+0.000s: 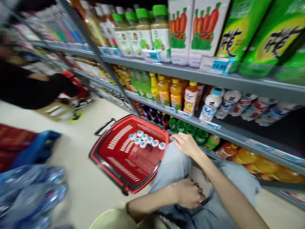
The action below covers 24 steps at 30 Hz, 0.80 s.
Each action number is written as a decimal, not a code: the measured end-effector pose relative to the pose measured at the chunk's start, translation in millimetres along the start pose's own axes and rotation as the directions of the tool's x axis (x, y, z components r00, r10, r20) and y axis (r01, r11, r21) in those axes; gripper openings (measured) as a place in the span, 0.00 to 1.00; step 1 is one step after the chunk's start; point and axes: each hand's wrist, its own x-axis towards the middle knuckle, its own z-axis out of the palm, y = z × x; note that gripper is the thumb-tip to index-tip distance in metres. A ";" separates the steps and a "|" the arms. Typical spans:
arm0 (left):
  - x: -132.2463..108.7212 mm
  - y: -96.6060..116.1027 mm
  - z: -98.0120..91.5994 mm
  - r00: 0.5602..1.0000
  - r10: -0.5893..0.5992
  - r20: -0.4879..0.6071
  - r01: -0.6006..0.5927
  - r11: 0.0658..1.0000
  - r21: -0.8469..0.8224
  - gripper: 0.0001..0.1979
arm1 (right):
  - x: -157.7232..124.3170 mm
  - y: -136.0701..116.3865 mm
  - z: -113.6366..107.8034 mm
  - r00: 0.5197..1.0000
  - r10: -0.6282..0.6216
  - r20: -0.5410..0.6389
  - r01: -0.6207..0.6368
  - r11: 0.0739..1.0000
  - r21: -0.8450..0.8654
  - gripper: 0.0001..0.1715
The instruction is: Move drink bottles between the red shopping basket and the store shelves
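Observation:
My right hand (184, 144) rests on my knee in pale blue jeans (171, 165), fingers loosely spread and holding nothing. My left hand (189, 192) lies curled in my lap, fingers closed against the cloth; nothing shows in it. A red shopping basket (111, 159) stands on the floor just left of my knee. Several small bottles with white and blue caps (145, 141) stand in its far corner. The bottom shelf with green bottles (190, 128) is right behind my right hand.
Shelves of juice bottles (176, 93) and cartons (190, 28) fill the right side. A person in black (26, 87) crouches at far left. Wrapped packs of water bottles (28, 194) and a blue and red cart (26, 148) stand at lower left.

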 end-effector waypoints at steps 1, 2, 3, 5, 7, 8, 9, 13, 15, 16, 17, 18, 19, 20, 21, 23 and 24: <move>-22.6 3.6 -3.6 0.999 0.033 -0.006 -0.033 0.998 -0.048 0.07 | -1.6 -0.9 0.1 1.000 -0.005 -0.001 0.005 1.000 0.004 0.15; -43.3 6.7 -8.1 0.998 0.027 -0.057 -0.033 0.993 -0.116 0.09 | -2.9 -1.7 -0.1 1.000 -0.018 -0.001 0.018 1.000 0.008 0.14; -61.3 8.9 -12.7 0.989 -0.033 -0.143 0.002 0.978 -0.207 0.12 | -4.0 -2.5 -0.7 1.000 -0.029 0.001 0.029 1.000 0.011 0.14; -88.4 8.8 -19.8 0.904 -0.298 -0.307 0.129 0.873 -0.470 0.15 | -5.7 -4.3 -2.9 0.999 -0.045 0.006 0.044 0.999 0.016 0.13; -104.5 1.4 -21.8 0.753 -0.577 -0.315 0.169 0.632 -0.756 0.18 | -6.5 -5.7 -5.2 0.999 -0.041 0.009 0.041 0.999 0.023 0.13; -109.6 -4.9 -21.0 0.693 -0.668 -0.270 0.143 0.494 -0.858 0.20 | -6.6 -6.2 -6.0 0.999 -0.033 0.007 0.033 0.999 0.028 0.12; -113.5 -12.8 -19.2 0.654 -0.724 -0.220 0.102 0.373 -0.922 0.22 | -6.5 -6.4 -6.3 1.000 -0.021 0.003 0.021 0.999 0.033 0.12; -128.0 -54.2 -8.9 0.498 -0.853 -0.152 0.027 0.191 -0.981 0.25 | -6.2 -5.7 -4.9 1.000 0.024 -0.006 -0.024 0.998 0.051 0.11; -138.6 -78.3 -3.1 0.325 -0.937 -0.131 0.077 0.164 -0.983 0.21 | -6.7 -5.4 -4.0 0.999 0.033 -0.008 -0.033 0.998 0.050 0.11; -144.8 -90.5 -0.2 0.253 -0.960 -0.117 0.102 0.147 -0.984 0.19 | -7.2 -5.4 -3.7 0.999 0.037 -0.010 -0.036 0.998 0.049 0.11; -151.5 -102.7 2.6 0.199 -0.975 -0.100 0.125 0.126 -0.984 0.16 | -7.6 -5.4 -3.7 0.999 0.042 -0.013 -0.041 0.998 0.048 0.11; -158.5 -114.8 5.1 0.147 -0.986 -0.079 0.147 0.101 -0.984 0.14 | -8.1 -5.5 -4.0 0.999 0.045 -0.012 -0.044 0.998 0.047 0.11; -165.7 -126.4 7.1 0.100 -0.993 -0.056 0.168 0.072 -0.983 0.13 | -8.5 -5.6 -4.5 0.999 0.047 -0.009 -0.046 0.998 0.046 0.11; -172.7 -137.7 8.2 0.048 -0.998 -0.035 0.187 0.043 -0.981 0.12 | -8.7 -5.7 -5.2 0.999 0.047 -0.003 -0.047 0.998 0.044 0.12; -179.5 -148.5 8.3 -0.007 -1.000 -0.024 0.205 0.022 -0.978 0.11 | -8.7 -5.9 -6.0 0.999 0.046 0.004 -0.046 0.998 0.040 0.12; -191.7 -168.7 4.8 -0.109 -0.993 -0.035 0.244 0.007 -0.970 0.12 | -8.1 -6.0 -7.7 0.999 0.042 0.018 -0.042 0.999 0.035 0.12; -196.8 -178.1 1.1 -0.151 -0.987 -0.055 0.269 0.012 -0.963 0.12 | -7.4 -6.0 -8.5 0.999 0.041 0.023 -0.042 0.999 0.034 0.12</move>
